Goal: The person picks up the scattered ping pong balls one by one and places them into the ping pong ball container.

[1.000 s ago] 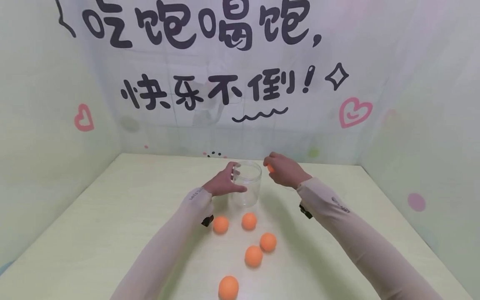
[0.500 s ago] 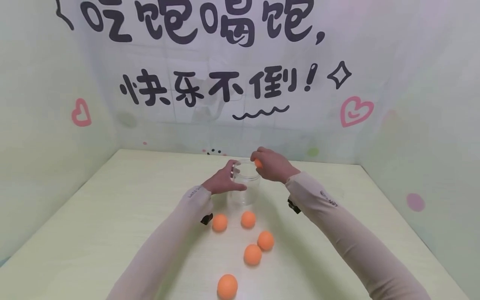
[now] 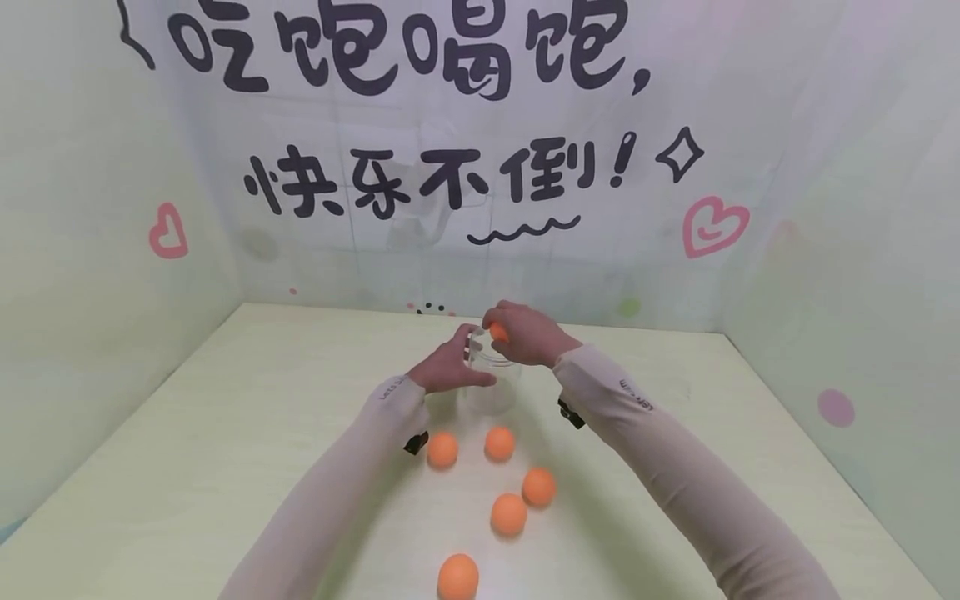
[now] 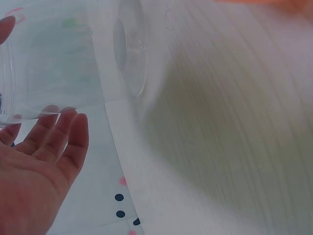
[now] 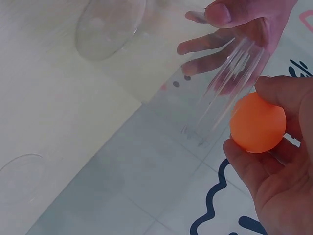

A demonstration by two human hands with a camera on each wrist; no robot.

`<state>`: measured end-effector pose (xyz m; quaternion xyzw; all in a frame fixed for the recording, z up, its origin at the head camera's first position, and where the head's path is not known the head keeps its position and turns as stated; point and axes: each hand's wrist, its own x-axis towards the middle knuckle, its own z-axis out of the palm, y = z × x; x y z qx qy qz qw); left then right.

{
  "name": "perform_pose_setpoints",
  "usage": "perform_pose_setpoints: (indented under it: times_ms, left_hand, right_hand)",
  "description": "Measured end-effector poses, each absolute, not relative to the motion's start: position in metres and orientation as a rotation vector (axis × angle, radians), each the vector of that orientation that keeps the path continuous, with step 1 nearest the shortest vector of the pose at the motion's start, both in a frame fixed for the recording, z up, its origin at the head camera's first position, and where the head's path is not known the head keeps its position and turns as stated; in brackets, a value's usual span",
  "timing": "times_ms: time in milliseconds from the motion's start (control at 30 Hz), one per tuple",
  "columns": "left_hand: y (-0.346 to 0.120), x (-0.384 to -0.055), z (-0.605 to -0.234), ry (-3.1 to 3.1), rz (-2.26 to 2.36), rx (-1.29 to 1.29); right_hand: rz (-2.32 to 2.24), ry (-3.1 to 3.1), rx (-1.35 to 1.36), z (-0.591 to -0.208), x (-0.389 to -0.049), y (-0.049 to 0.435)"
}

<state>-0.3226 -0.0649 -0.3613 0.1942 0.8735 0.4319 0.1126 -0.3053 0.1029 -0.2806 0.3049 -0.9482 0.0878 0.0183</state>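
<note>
A clear, see-through jar [image 3: 492, 398] stands upright on the table with its mouth up. My left hand [image 3: 447, 367] holds it from the left side, thumb in front and fingers behind; in the left wrist view those fingers [image 4: 78, 134] lie against the jar wall. Over the jar's mouth, my right hand [image 3: 528, 333] pinches an orange ball [image 5: 257, 122] between thumb and fingers. The ball is at the rim, partly covered by the hand in the head view. Several more orange balls, among them one near the jar [image 3: 499, 443], lie on the table in front.
A flat clear disc, apparently a lid [image 5: 22, 178], lies on the pale table [image 3: 300, 417] to the jar's right. The nearest ball [image 3: 458, 577] is at the bottom of the head view. Printed cloth walls [image 3: 360, 275] enclose the table at the back and sides.
My right hand has moved left with the orange ball, from beside the jar to over its mouth. The left hand keeps its hold on the jar, and the loose balls stay put.
</note>
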Motion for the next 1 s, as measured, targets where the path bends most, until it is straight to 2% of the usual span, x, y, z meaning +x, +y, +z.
perform_pose_setpoints:
  times_ms: [367,1000]
  left_hand:
    - [-0.0649,-0.3211,-0.3626,2.536,1.305,0.607]
    - [-0.0641,-0.3155,-0.3581,2.560,1.289,0.553]
  right_hand:
    - [0.281,-2.981,1.041,-0.2871,-0.3088,0.1039]
    - [0.294,-3.081,0.936,-0.2880,-0.3069,0.1003]
